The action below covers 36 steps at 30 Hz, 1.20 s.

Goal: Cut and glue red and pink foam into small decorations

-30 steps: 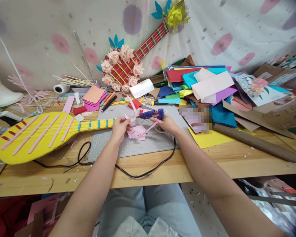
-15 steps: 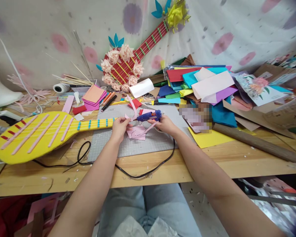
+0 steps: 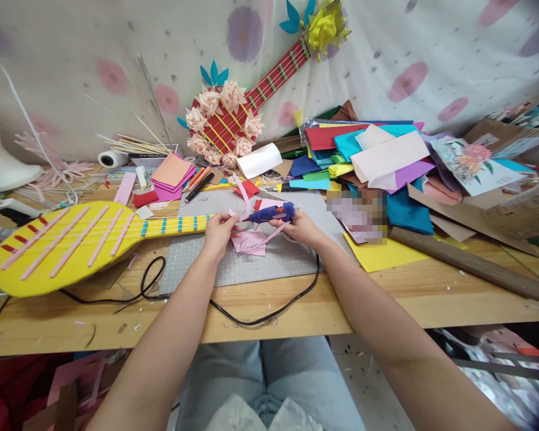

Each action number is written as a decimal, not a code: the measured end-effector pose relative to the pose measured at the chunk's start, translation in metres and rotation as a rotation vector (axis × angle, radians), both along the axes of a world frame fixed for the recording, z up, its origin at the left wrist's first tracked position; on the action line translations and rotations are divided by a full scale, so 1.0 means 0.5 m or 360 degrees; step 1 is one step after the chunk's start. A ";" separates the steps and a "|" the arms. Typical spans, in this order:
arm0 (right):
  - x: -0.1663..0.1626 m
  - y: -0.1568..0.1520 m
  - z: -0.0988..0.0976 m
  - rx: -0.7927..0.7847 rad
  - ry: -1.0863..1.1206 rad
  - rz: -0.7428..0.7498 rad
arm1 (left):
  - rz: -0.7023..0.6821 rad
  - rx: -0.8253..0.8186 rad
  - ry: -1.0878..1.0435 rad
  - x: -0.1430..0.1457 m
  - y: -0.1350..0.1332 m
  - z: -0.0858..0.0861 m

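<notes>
My right hand is closed around a blue hot glue gun, whose nozzle points left toward my other hand. My left hand pinches a thin pink paper strip that curls upward from the fingers. Another narrow pink strip runs below the glue gun to my right hand. Beneath them a pink paper piece lies on the grey cutting mat. The neck of a yellow paper lute-like instrument, with pink strips across its body, ends behind my left hand.
A black cord loops along the front of the wooden table. A red flower-trimmed instrument leans at the back. Folded coloured paper is piled right, near a brown stick. Markers and stacked paper squares lie left.
The view has shifted very slightly. Both hands, the glue gun and the pink strip stay in nearly the same place.
</notes>
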State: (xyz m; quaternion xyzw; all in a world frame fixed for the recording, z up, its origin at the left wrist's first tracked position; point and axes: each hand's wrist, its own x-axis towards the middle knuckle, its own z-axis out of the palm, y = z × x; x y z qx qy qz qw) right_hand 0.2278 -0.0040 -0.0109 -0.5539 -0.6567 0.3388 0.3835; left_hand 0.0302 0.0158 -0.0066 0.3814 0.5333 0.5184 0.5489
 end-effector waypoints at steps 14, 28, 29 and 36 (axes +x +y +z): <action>0.015 0.000 0.010 -0.0003 0.0018 -0.0226 | -0.0016 -0.0013 -0.0010 -0.002 -0.002 0.004; -0.001 -0.002 0.007 0.0016 0.0056 0.0040 | -0.0042 -0.0005 -0.0035 -0.003 0.002 -0.006; -0.002 0.000 0.005 0.0014 0.0054 0.0058 | -0.0040 -0.0007 -0.0039 -0.003 0.002 -0.005; 0.012 0.002 0.000 0.0036 0.0065 -0.0055 | -0.0033 -0.0012 -0.0049 -0.002 0.001 -0.001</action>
